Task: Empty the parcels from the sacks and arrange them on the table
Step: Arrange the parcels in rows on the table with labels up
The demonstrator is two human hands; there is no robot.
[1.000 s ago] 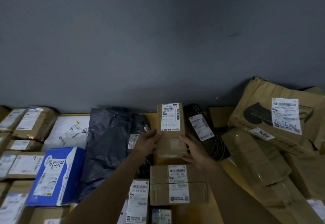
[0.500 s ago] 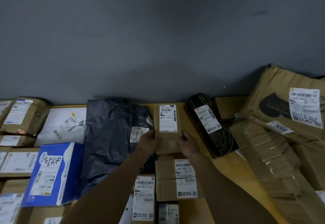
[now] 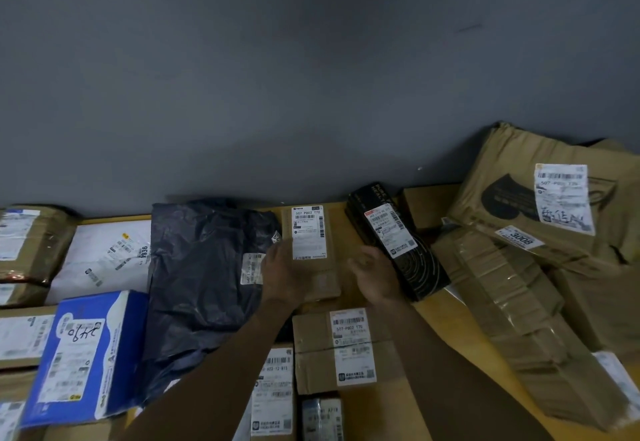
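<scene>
Grey wall backs a wooden table (image 3: 346,233) crowded with labelled parcels, seen from the head camera. A small brown cardboard parcel (image 3: 313,250) lies flat, label up, slotted between a dark grey poly mailer (image 3: 204,267) and a slanted black box (image 3: 398,243), just above a taped carton (image 3: 343,347). It seems laid there to fill the gap with its barcode readable. The left hand (image 3: 280,274) rests on the parcel's left edge, fingers relaxed rather than clamped, though blur hides the thumb. The right hand (image 3: 375,276) hovers just beside its right edge, clear of it, palm turned inward, fingers loosely spread and holding nothing. Both forearms reach straight ahead.
</scene>
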